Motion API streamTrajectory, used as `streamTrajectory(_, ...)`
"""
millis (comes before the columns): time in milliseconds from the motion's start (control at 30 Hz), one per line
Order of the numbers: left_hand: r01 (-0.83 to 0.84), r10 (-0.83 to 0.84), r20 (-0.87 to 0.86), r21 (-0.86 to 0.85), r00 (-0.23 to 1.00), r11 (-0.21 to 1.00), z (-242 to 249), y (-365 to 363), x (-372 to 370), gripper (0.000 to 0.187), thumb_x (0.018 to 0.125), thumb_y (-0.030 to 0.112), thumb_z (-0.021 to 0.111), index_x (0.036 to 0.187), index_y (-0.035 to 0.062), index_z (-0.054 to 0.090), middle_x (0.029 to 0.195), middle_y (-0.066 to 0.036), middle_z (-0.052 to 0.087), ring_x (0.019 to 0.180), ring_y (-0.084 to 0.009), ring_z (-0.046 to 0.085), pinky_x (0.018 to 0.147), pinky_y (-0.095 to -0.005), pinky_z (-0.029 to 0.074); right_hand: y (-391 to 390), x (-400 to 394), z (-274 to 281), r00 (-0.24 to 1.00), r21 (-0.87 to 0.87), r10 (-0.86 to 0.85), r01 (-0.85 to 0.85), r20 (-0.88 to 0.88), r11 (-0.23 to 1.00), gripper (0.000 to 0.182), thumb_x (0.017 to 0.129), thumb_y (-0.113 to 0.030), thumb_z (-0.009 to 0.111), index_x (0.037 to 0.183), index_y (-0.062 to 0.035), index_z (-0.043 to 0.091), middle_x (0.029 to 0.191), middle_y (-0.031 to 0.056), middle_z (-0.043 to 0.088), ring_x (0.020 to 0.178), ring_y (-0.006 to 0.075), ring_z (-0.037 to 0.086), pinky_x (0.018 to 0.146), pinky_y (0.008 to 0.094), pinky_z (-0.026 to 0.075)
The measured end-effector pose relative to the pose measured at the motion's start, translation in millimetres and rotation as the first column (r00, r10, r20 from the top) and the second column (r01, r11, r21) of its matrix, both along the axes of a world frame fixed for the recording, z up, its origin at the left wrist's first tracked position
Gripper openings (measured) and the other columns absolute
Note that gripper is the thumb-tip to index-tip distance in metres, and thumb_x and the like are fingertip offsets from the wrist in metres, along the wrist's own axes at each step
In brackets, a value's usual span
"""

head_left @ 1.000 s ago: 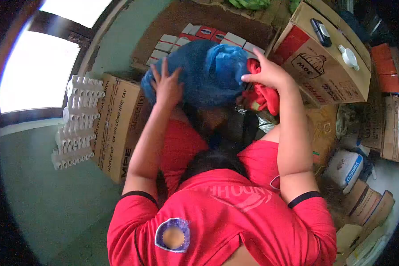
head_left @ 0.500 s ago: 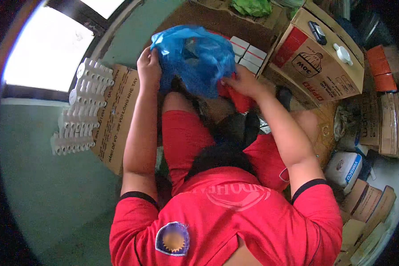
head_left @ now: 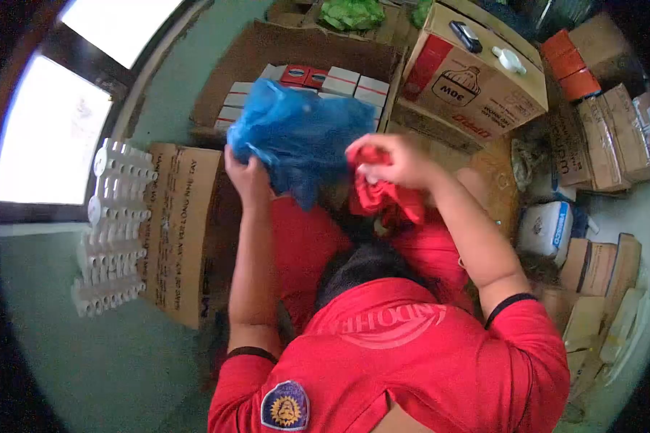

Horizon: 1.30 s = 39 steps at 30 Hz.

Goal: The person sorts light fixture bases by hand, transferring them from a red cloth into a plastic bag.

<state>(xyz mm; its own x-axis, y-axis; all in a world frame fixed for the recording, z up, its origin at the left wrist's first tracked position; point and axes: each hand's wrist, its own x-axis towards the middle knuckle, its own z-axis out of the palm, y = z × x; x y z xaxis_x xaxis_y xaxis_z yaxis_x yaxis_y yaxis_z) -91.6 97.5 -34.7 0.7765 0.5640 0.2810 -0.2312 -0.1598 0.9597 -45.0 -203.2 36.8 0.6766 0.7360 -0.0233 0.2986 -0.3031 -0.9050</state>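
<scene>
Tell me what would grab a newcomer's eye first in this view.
First, the bright blue plastic bag in the left hand, in front of the open carton of small boxes. Next, the crumpled red bundle in the right hand. Then the stacked white cylindrical pieces beside the window, at the picture's left.

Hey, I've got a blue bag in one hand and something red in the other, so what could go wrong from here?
The left hand pinches the blue bag at one side, so it might slip or tear there. In this view the bag overlaps the white boxes, so it may brush them. The black device lies loose on the carton; a bump could knock it off.
</scene>
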Motion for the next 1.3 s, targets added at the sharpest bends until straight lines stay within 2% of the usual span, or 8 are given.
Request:
streamTrajectory(67,-0.115,0.122,-0.016,0.222,0.992,0.968,-28.2,25.5,35.6,0.041,0.082,0.0,0.06,0.123,-0.0027,0.057,0.108,-0.018,0.067,0.102,-0.0278,0.065,0.092,-0.0361,0.05,-20.3,31.2,-5.4,0.978,0.079,-0.201,0.197,0.051,0.977,0.044,0.088,-0.017,0.071,0.13,-0.0081,0.058,0.122,0.0119,0.065,0.113,0.0197,0.06,0.101,0.0359,0.045)
streamTrajectory(167,0.249,0.099,-0.393,0.737,0.914,0.628,-36.3,29.1,103.5,0.042,0.082,0.003,0.063,0.124,0.0031,0.059,0.117,-0.02,0.063,0.106,-0.0362,0.064,0.093,-0.0427,0.051,-23.9,124.4,-45.8,0.894,0.123,-0.441,0.431,0.079,0.894,0.07,0.087,-0.023,0.073,0.147,-0.0108,0.039,0.134,0.0199,0.056,0.126,0.0286,0.055,0.108,0.0394,0.041)
streamTrajectory(267,0.771,0.282,-0.787,0.606,0.548,0.196,-78.6,29.1,193.5,0.039,0.084,0.007,0.061,0.122,0.0075,0.065,0.133,-0.018,0.054,0.114,-0.0384,0.06,0.093,-0.0496,0.052,13.2,249.3,-88.4,0.726,0.01,-0.503,0.566,0.469,0.825,0.102,0.08,-0.034,0.08,0.158,-0.0169,0.017,0.146,0.0283,0.044,0.132,0.0417,0.049,0.109,0.0461,0.041)
streamTrajectory(400,0.94,0.109,-0.937,0.318,0.331,-0.121,-179.2,25.0,267.0,0.044,0.083,0.02,0.068,0.125,0.0067,0.065,0.131,-0.019,0.057,0.121,-0.0371,0.058,0.096,-0.0497,0.051,42.8,422.6,-153.5,0.709,-0.48,-0.611,0.698,0.353,0.532,0.113,0.075,-0.043,0.083,0.158,-0.0114,0.013,0.152,0.0291,0.036,0.126,0.0459,0.053,0.102,0.0499,0.047)
streamTrajectory(600,0.952,0.065,-0.996,0.077,0.061,0.296,-216.2,9.9,329.1,0.037,0.076,0.031,0.079,0.1,0.0029,0.072,0.106,-0.019,0.068,0.101,-0.0384,0.066,0.092,-0.0461,0.053,81.9,402.9,-228.6,0.72,-0.662,-0.669,0.593,0.182,0.458,0.048,0.082,-0.023,0.072,0.124,-0.0038,0.058,0.135,0.0255,0.055,0.114,0.0418,0.06,0.092,0.0485,0.053)
streamTrajectory(900,0.813,-0.035,-0.813,0.581,0.582,0.017,-278.7,45.9,282.2,0.045,0.057,0.038,0.085,0.086,0.0061,0.073,0.083,-0.014,0.069,0.074,-0.0355,0.067,0.064,-0.049,0.056,82.8,362.1,-252.4,0.734,-0.618,-0.678,0.554,0.045,0.558,0.042,0.087,-0.018,0.064,0.128,-0.0088,0.058,0.137,0.0222,0.054,0.116,0.0423,0.059,0.097,0.0485,0.049)
streamTrajectory(1100,0.906,0.04,-0.906,0.42,0.422,-0.058,-285.1,50.8,279.6,0.043,0.061,0.044,0.082,0.087,0.0102,0.074,0.086,-0.015,0.069,0.078,-0.0333,0.066,0.066,-0.0465,0.055,55.0,467.6,-267.1,0.667,-0.713,-0.734,0.454,-0.126,0.535,0.042,0.094,-0.033,0.058,0.125,-0.0043,0.061,0.119,0.0236,0.066,0.111,0.0413,0.063,0.095,0.0481,0.05)
streamTrajectory(1300,0.952,0.049,-0.953,0.294,0.299,-0.079,-296.1,58.4,273.0,0.042,0.067,0.046,0.079,0.089,0.0106,0.074,0.091,-0.013,0.069,0.086,-0.0319,0.065,0.073,-0.0469,0.055,-3.3,611.3,-469.0,0.835,-0.773,-0.526,0.223,-0.163,0.594,0.05,0.091,-0.042,0.062,0.123,-0.0035,0.066,0.122,0.0233,0.066,0.113,0.0365,0.064,0.094,0.0461,0.051)
